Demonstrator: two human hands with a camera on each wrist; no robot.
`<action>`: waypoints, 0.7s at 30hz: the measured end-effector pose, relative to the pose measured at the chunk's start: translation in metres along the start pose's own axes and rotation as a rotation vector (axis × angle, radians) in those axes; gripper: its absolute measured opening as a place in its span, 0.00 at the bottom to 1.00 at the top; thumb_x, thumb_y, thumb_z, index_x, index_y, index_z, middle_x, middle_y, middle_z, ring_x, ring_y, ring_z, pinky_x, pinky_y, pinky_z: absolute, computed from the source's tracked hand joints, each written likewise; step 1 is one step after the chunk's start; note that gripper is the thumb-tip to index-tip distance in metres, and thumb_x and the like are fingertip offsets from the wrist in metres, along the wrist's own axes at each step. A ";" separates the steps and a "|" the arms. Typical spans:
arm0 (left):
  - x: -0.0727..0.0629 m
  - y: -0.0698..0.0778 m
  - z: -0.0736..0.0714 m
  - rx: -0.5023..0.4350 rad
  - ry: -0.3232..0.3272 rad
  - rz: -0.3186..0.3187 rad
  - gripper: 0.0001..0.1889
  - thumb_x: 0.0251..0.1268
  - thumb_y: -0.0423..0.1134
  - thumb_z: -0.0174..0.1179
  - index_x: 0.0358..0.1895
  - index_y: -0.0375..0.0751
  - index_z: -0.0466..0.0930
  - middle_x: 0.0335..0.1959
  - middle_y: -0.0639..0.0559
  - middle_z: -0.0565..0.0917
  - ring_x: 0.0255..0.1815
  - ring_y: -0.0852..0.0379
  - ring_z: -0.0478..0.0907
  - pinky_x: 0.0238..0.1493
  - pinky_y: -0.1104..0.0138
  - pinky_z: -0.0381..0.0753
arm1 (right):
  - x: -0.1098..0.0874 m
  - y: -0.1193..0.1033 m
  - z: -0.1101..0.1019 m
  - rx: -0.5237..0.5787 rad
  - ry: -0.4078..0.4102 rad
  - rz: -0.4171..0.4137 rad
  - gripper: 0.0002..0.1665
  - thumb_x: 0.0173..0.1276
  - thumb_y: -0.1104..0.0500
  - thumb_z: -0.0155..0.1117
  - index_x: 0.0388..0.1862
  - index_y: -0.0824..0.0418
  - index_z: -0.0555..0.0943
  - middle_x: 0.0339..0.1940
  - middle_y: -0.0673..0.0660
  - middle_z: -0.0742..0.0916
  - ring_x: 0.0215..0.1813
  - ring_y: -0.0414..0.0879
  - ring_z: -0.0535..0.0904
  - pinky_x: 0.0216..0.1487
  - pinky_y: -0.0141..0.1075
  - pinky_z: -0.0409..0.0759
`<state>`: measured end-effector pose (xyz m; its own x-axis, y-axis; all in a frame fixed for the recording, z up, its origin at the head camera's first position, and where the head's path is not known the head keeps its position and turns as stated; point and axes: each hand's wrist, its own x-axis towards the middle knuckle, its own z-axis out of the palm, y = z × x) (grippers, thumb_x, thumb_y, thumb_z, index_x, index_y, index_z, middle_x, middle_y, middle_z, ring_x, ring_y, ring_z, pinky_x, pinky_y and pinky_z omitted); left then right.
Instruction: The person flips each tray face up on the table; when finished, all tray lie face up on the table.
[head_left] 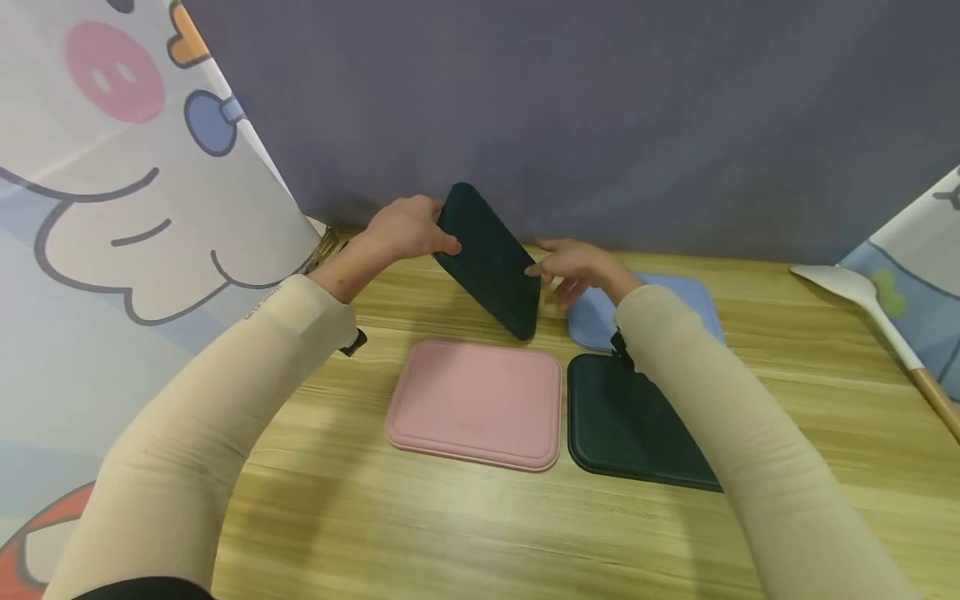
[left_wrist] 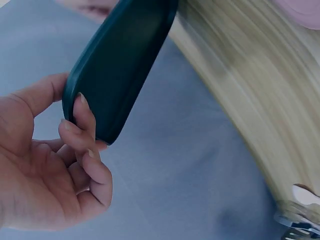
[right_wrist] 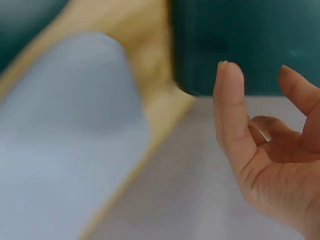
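A shallow dark green rectangular tray (head_left: pixel 491 265) with rounded corners is held tilted above the back of the table. My left hand (head_left: pixel 407 227) pinches its left edge, thumb on one face and fingers on the other, as the left wrist view shows too. By the tray's other end is my right hand (head_left: pixel 576 265), its index finger (right_wrist: pixel 231 97) and thumb extended; whether they touch the tray I cannot tell. Below lies a flat pink rectangular piece (head_left: pixel 480 404). Another dark green piece (head_left: pixel 626 433) lies to its right, partly under my right sleeve. A light blue piece (head_left: pixel 592 321) lies behind that one.
On the right of the wood-grain table (head_left: pixel 360 517) lies a white spoon (head_left: pixel 847 283) with a wooden handle. A clear container (left_wrist: pixel 295 215) with a small white utensil sits at the table's back left. Grey cloth (head_left: pixel 570 108) rises behind, and cartoon-printed cloth (head_left: pixel 180 242) hangs at left.
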<state>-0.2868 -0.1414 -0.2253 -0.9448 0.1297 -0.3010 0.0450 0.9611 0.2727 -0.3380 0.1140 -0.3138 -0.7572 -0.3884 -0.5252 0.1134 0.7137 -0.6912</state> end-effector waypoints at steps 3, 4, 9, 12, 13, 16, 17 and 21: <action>0.003 0.010 -0.001 0.025 0.043 -0.001 0.40 0.70 0.53 0.59 0.81 0.46 0.53 0.77 0.44 0.65 0.71 0.41 0.69 0.64 0.47 0.74 | -0.009 -0.018 -0.017 -0.002 0.041 -0.014 0.50 0.79 0.43 0.52 0.83 0.40 0.31 0.74 0.67 0.69 0.58 0.60 0.81 0.56 0.52 0.82; 0.004 0.013 -0.001 0.034 0.060 0.000 0.39 0.70 0.53 0.58 0.80 0.46 0.56 0.75 0.44 0.68 0.68 0.42 0.72 0.61 0.48 0.76 | -0.012 -0.025 -0.022 -0.001 0.058 -0.016 0.50 0.79 0.42 0.52 0.83 0.39 0.30 0.76 0.66 0.68 0.58 0.59 0.81 0.57 0.52 0.82; 0.007 0.030 -0.001 0.071 0.120 -0.014 0.29 0.70 0.53 0.58 0.70 0.46 0.69 0.62 0.45 0.79 0.55 0.45 0.78 0.51 0.51 0.79 | -0.026 -0.060 -0.038 -0.006 0.145 -0.029 0.50 0.76 0.36 0.50 0.81 0.33 0.29 0.77 0.61 0.67 0.55 0.55 0.81 0.55 0.48 0.83; 0.007 0.037 -0.002 0.085 0.139 -0.018 0.26 0.71 0.53 0.58 0.66 0.46 0.71 0.57 0.47 0.81 0.52 0.46 0.79 0.50 0.51 0.79 | -0.031 -0.078 -0.043 -0.017 0.169 -0.036 0.50 0.75 0.33 0.50 0.81 0.31 0.30 0.76 0.58 0.68 0.56 0.55 0.80 0.56 0.48 0.83; 0.007 0.039 -0.002 0.091 0.145 -0.018 0.25 0.71 0.53 0.58 0.65 0.46 0.71 0.56 0.47 0.81 0.51 0.46 0.79 0.50 0.51 0.79 | -0.032 -0.083 -0.044 -0.026 0.173 -0.037 0.50 0.74 0.33 0.50 0.81 0.31 0.30 0.75 0.57 0.69 0.57 0.54 0.80 0.56 0.47 0.83; 0.007 0.042 -0.003 0.102 0.157 -0.013 0.27 0.71 0.53 0.58 0.67 0.45 0.69 0.56 0.47 0.81 0.51 0.45 0.80 0.50 0.51 0.80 | -0.034 -0.094 -0.045 -0.036 0.172 -0.039 0.50 0.74 0.33 0.50 0.81 0.31 0.31 0.69 0.56 0.72 0.55 0.53 0.80 0.56 0.48 0.83; 0.006 0.043 -0.003 0.104 0.161 -0.011 0.28 0.71 0.53 0.58 0.68 0.44 0.69 0.56 0.46 0.81 0.51 0.45 0.80 0.50 0.51 0.80 | -0.034 -0.097 -0.044 -0.038 0.170 -0.036 0.50 0.74 0.33 0.51 0.81 0.32 0.32 0.66 0.55 0.73 0.54 0.53 0.80 0.57 0.48 0.83; 0.005 0.043 -0.004 0.105 0.175 -0.005 0.29 0.71 0.53 0.58 0.69 0.44 0.68 0.55 0.45 0.81 0.52 0.44 0.80 0.51 0.51 0.80 | -0.031 -0.109 -0.041 -0.068 0.162 -0.013 0.49 0.75 0.34 0.50 0.82 0.33 0.33 0.54 0.52 0.74 0.55 0.54 0.80 0.58 0.49 0.82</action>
<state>-0.2911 -0.1002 -0.2118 -0.9867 0.0893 -0.1359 0.0652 0.9830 0.1719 -0.3530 0.0727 -0.2019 -0.8526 -0.3027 -0.4259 0.0634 0.7492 -0.6593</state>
